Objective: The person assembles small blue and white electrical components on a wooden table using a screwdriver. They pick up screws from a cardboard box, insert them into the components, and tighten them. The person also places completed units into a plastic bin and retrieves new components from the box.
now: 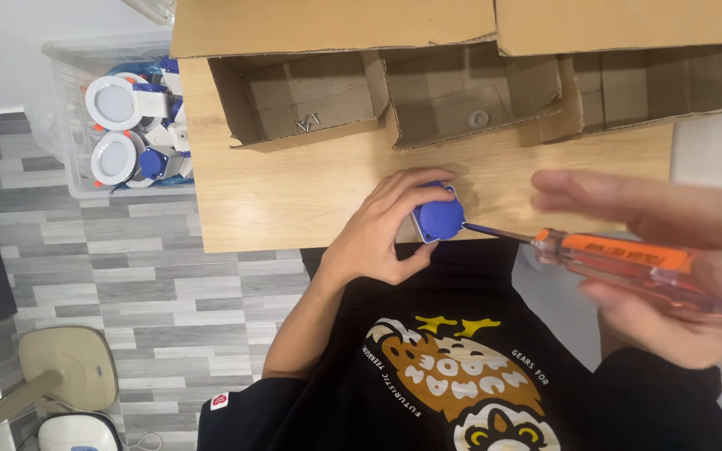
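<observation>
My left hand (382, 230) grips a small blue round-faced part (439, 220) at the near edge of the wooden table (294, 188). My right hand (662, 267) holds a screwdriver (620, 259) with a clear orange handle. Its dark shaft points left and its tip touches the blue part. The right hand is blurred and close to the camera.
Three open cardboard boxes stand at the table's far side: the left box (298, 100) holds a few screws, the middle box (470, 92) a small round piece, the right box (662, 83) looks bare. A clear plastic bin (119, 117) of white round lamps and blue parts sits on the floor at left.
</observation>
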